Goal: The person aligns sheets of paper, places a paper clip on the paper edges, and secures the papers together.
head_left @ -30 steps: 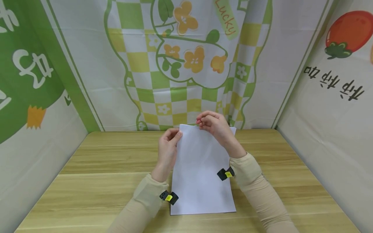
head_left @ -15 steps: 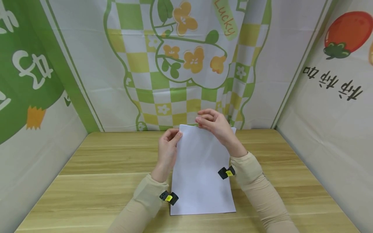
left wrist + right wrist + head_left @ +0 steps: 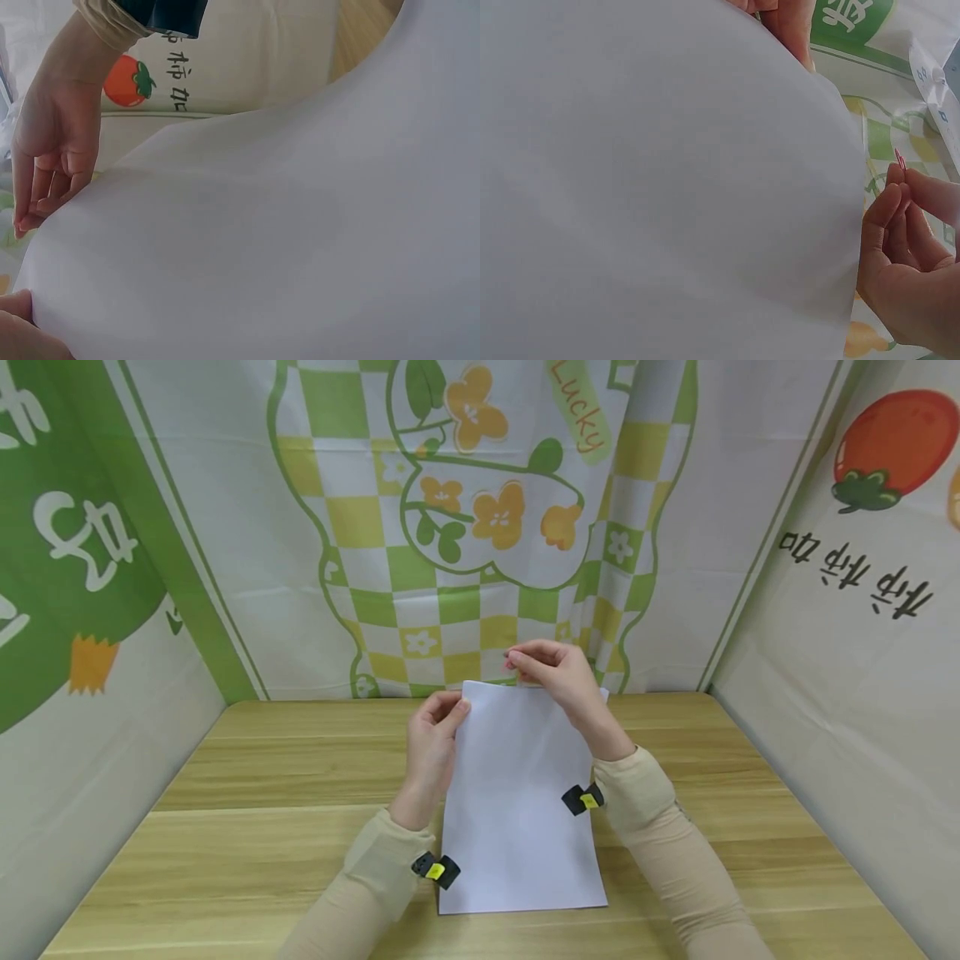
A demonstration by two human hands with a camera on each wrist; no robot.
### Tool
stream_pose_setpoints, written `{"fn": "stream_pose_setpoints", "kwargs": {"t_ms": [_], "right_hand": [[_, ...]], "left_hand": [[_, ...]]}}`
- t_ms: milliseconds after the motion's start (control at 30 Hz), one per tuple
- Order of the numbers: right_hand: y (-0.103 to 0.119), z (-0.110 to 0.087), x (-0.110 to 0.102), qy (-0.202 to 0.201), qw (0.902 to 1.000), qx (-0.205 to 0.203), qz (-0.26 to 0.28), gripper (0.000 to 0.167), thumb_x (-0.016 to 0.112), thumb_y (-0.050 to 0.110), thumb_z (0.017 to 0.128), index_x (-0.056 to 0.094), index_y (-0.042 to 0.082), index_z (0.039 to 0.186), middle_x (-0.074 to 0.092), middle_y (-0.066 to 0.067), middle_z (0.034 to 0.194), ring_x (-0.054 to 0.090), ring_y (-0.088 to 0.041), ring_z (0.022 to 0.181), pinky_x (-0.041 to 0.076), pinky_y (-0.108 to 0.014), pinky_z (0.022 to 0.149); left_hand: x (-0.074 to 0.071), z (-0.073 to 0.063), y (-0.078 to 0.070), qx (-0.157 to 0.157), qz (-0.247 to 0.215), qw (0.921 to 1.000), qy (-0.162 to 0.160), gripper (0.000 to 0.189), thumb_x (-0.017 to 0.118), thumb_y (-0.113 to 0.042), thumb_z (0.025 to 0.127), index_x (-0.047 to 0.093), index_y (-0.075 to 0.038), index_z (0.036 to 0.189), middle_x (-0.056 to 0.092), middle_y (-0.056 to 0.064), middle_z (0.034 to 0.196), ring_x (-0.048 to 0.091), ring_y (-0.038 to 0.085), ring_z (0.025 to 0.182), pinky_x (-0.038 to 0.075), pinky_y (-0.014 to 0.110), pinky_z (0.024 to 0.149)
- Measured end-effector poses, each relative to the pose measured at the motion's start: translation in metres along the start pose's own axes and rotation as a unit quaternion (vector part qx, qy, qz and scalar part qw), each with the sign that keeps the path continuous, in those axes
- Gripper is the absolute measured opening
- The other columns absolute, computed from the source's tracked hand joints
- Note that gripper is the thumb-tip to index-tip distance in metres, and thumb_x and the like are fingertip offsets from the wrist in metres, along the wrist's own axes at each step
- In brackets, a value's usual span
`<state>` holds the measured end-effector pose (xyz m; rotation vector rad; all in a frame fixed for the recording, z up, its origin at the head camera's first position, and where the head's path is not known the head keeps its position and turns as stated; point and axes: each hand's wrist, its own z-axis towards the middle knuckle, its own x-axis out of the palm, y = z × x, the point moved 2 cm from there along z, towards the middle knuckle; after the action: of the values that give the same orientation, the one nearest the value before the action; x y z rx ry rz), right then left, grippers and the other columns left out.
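White paper point(image 3: 521, 810) stands tilted on the table in the head view, its lower edge toward me and its top raised. My left hand point(image 3: 433, 739) pinches its upper left edge, thumb on the front. Just above the top edge, my right hand point(image 3: 562, 681) pinches a small red paper clip point(image 3: 900, 159) between thumb and fingertips. One end of the clip sticks out past the fingertips in the right wrist view; the rest is hidden. The right hand point(image 3: 61, 120) also shows beside the paper's edge in the left wrist view.
The wooden table point(image 3: 285, 818) runs around the paper on both sides. Behind it hangs a green and yellow checked curtain point(image 3: 465, 606). Printed cloth walls stand at the left and right. Each wrist wears a black strap mount point(image 3: 583, 800) with a yellow mark.
My right hand has risen slightly and its fingers have shifted around the paper clip, which now pokes out at the fingertips. The left hand and the paper stay in place.
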<state>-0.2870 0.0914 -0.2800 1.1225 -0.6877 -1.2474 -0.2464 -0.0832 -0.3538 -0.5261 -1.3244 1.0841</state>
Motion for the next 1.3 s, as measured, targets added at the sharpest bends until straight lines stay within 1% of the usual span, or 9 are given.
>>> {"fn": "stream_pose_setpoints", "kwargs": {"t_ms": [167, 233, 267, 400, 633, 867, 1033, 1167, 1300], "right_hand": [[-0.002, 0.003, 0.001, -0.009, 0.9998, -0.017, -0.010, 0.025, 0.068, 0.021, 0.088, 0.070, 0.001, 0.103, 0.070, 0.005, 0.086, 0.062, -0.022, 0.083, 0.054, -0.024, 0.075], [-0.003, 0.003, 0.002, -0.013, 0.9994, -0.025, -0.018, 0.025, 0.067, 0.022, 0.089, 0.070, 0.001, 0.103, 0.070, 0.005, 0.085, 0.062, -0.023, 0.082, 0.054, -0.026, 0.075], [-0.003, 0.003, 0.003, -0.016, 0.9992, -0.030, -0.023, 0.025, 0.067, 0.021, 0.089, 0.070, 0.000, 0.102, 0.070, 0.005, 0.085, 0.062, -0.023, 0.082, 0.054, -0.027, 0.074], [-0.003, 0.003, 0.004, -0.023, 0.9981, -0.044, -0.038, 0.025, 0.067, 0.021, 0.089, 0.070, 0.000, 0.102, 0.070, 0.004, 0.084, 0.062, -0.012, 0.076, 0.054, -0.028, 0.073], [-0.004, 0.005, 0.007, -0.028, 0.9967, -0.062, -0.044, 0.024, 0.067, 0.021, 0.089, 0.071, 0.001, 0.101, 0.071, 0.000, 0.086, 0.064, -0.012, 0.080, 0.053, -0.023, 0.072], [-0.005, 0.006, 0.008, -0.036, 0.9948, -0.071, -0.063, 0.023, 0.067, 0.024, 0.089, 0.072, 0.004, 0.099, 0.072, -0.008, 0.089, 0.065, -0.011, 0.081, 0.053, -0.027, 0.073], [-0.003, 0.005, 0.009, -0.037, 0.9932, -0.079, -0.077, 0.022, 0.066, 0.022, 0.089, 0.072, 0.003, 0.099, 0.072, -0.015, 0.091, 0.064, -0.007, 0.079, 0.053, -0.028, 0.072], [0.008, -0.001, 0.013, -0.033, 0.9905, -0.095, -0.093, 0.019, 0.064, 0.014, 0.090, 0.071, -0.002, 0.099, 0.070, -0.021, 0.091, 0.063, -0.002, 0.075, 0.050, -0.023, 0.068], [0.022, -0.010, 0.018, -0.031, 0.9869, -0.108, -0.116, 0.018, 0.063, 0.010, 0.090, 0.070, -0.005, 0.098, 0.070, -0.023, 0.090, 0.062, -0.001, 0.073, 0.048, -0.019, 0.066]], "left_hand": [[0.001, -0.001, 0.000, -0.001, 0.003, 1.0000, 0.002, 0.014, 0.064, 0.006, 0.085, 0.066, -0.007, 0.085, 0.060, 0.001, 0.082, 0.056, 0.010, 0.077, 0.048, 0.017, 0.069], [0.002, -0.001, 0.000, 0.001, 0.003, 1.0000, 0.003, 0.012, 0.064, 0.006, 0.085, 0.066, -0.006, 0.085, 0.059, 0.001, 0.081, 0.056, 0.010, 0.077, 0.048, 0.017, 0.069], [0.003, -0.001, 0.000, 0.002, 0.003, 1.0000, 0.004, 0.012, 0.064, 0.005, 0.085, 0.066, -0.006, 0.086, 0.060, 0.001, 0.081, 0.056, 0.010, 0.077, 0.048, 0.018, 0.069], [0.004, -0.001, 0.001, 0.004, 0.003, 1.0000, 0.004, 0.009, 0.066, 0.003, 0.084, 0.065, -0.005, 0.086, 0.059, 0.003, 0.082, 0.056, 0.010, 0.077, 0.048, 0.018, 0.069], [0.004, -0.001, 0.000, 0.004, 0.005, 1.0000, -0.002, 0.011, 0.064, 0.005, 0.085, 0.065, -0.006, 0.086, 0.059, 0.002, 0.081, 0.056, 0.010, 0.077, 0.047, 0.017, 0.069], [0.006, -0.002, -0.001, 0.007, 0.006, 0.9999, -0.006, 0.013, 0.064, 0.006, 0.085, 0.065, -0.007, 0.085, 0.059, 0.001, 0.080, 0.055, 0.010, 0.077, 0.047, 0.017, 0.068], [0.007, -0.002, -0.002, 0.009, 0.007, 0.9999, -0.009, 0.013, 0.063, 0.007, 0.085, 0.065, -0.006, 0.085, 0.059, 0.001, 0.080, 0.055, 0.010, 0.076, 0.047, 0.018, 0.068], [0.008, -0.003, -0.003, 0.008, 0.014, 0.9998, -0.014, 0.012, 0.062, 0.008, 0.085, 0.065, -0.004, 0.086, 0.060, 0.000, 0.079, 0.055, 0.010, 0.076, 0.047, 0.018, 0.068], [0.008, -0.004, -0.003, 0.005, 0.018, 0.9997, -0.018, 0.011, 0.062, 0.008, 0.085, 0.065, -0.003, 0.086, 0.059, 0.000, 0.079, 0.055, 0.009, 0.076, 0.047, 0.018, 0.068]]}}
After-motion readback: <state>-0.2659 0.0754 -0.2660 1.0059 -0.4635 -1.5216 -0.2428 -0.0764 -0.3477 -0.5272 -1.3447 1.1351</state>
